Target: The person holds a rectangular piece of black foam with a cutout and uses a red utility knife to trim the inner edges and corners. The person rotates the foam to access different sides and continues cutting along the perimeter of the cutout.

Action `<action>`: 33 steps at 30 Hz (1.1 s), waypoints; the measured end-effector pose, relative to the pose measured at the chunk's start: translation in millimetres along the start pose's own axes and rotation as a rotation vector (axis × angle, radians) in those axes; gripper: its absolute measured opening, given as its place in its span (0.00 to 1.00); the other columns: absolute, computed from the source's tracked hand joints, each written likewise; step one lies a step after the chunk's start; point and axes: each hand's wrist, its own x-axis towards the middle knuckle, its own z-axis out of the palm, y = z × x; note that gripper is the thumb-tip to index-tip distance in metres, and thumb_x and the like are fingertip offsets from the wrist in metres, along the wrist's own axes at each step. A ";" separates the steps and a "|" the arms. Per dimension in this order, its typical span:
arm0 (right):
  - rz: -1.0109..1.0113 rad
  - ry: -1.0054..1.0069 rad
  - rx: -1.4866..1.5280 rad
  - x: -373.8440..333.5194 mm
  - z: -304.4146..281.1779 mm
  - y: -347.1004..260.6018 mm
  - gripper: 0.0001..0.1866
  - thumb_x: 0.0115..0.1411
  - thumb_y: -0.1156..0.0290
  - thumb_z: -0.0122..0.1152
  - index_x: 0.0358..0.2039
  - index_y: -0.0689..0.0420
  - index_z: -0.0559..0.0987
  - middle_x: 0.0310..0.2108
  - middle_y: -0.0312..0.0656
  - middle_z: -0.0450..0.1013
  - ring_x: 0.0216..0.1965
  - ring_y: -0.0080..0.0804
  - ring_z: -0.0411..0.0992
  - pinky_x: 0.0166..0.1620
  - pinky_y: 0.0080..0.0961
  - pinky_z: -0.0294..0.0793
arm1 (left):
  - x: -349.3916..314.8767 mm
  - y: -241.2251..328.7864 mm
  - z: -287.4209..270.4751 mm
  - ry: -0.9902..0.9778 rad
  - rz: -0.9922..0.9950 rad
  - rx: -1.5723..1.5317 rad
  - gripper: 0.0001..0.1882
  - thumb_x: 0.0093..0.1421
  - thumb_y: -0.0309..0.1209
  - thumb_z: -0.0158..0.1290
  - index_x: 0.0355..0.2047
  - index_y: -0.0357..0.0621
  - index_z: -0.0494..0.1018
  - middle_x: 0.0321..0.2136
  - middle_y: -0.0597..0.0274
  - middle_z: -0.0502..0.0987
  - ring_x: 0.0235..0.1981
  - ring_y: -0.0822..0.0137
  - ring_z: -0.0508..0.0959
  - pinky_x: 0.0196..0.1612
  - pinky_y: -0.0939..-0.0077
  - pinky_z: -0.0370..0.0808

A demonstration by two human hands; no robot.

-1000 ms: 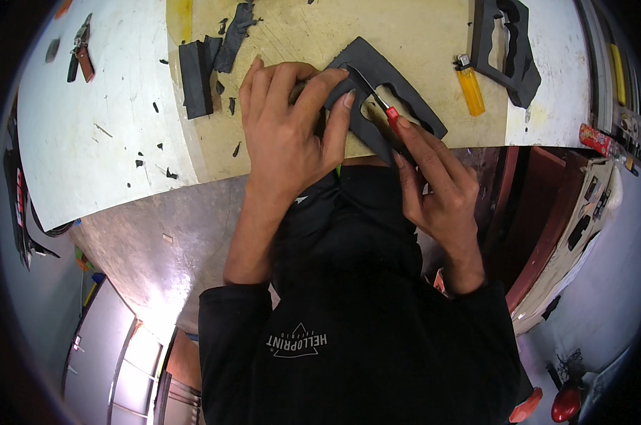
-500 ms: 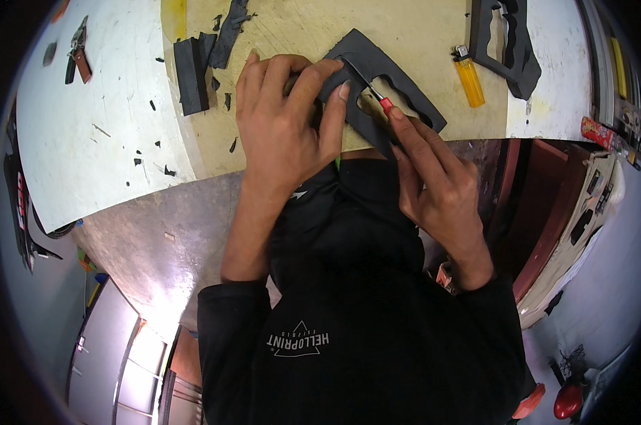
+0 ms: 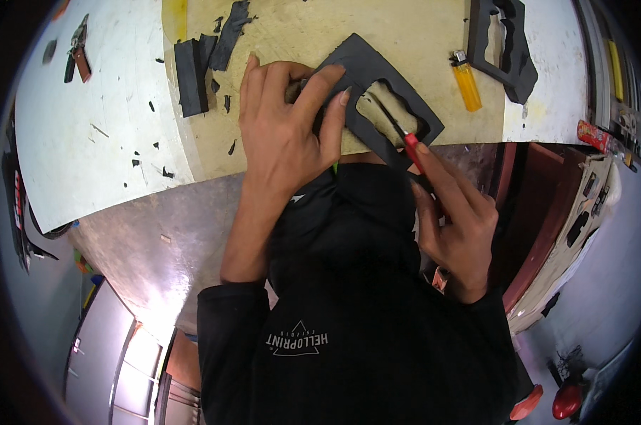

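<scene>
A black foam-like slab [image 3: 354, 55] with a wavy-edged grip slot lies tilted at the table's front edge. My left hand [image 3: 285, 120] grips its left side, thumb and index finger pressed close together on it; the other fingers are partly hidden behind the hand. In my right hand [image 3: 462, 223] is a slim knife [image 3: 412, 147] with a red handle and a thin dark blade. The blade points up and left over the slot, its tip near the slot's far left end. I cannot tell whether the tip touches the slab.
A yellow lighter [image 3: 467, 86] lies right of the slab, beside another black slotted piece [image 3: 485, 60]. Black offcuts [image 3: 191, 78] and small scraps sit to the left. Farther left is a folding tool [image 3: 79, 53] with a brown handle. A red packet [image 3: 595, 134] rests at the right edge.
My right hand has drawn the knife back toward me and to the right. Its blade tip left the slab's surface near my left thumb and is now over the slot. My left hand has barely moved.
</scene>
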 end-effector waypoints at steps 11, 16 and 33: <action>-0.139 0.124 0.071 28.4 31.8 18.3 0.27 0.59 0.83 0.66 0.60 0.58 0.79 0.50 0.53 0.81 0.45 0.48 0.84 0.42 0.35 0.85 | 1.0 -0.3 1.5 -0.003 0.012 -0.006 0.14 0.56 0.27 0.65 0.44 0.46 0.84 0.35 0.56 0.77 0.38 0.52 0.79 0.61 0.43 0.71; -0.129 0.116 0.044 25.7 33.3 19.9 0.28 0.58 0.83 0.67 0.61 0.57 0.79 0.50 0.52 0.81 0.44 0.47 0.84 0.42 0.35 0.85 | -1.8 -3.1 6.3 0.022 0.008 -0.012 0.13 0.55 0.29 0.64 0.42 0.49 0.83 0.34 0.60 0.76 0.39 0.54 0.78 0.62 0.37 0.69; -0.134 -0.025 -0.115 30.3 21.4 4.7 0.35 0.54 0.85 0.62 0.65 0.58 0.74 0.48 0.51 0.78 0.30 0.44 0.82 0.31 0.36 0.83 | -1.0 -3.7 4.4 0.012 0.013 -0.012 0.13 0.55 0.30 0.64 0.42 0.48 0.84 0.34 0.60 0.76 0.39 0.53 0.78 0.62 0.38 0.70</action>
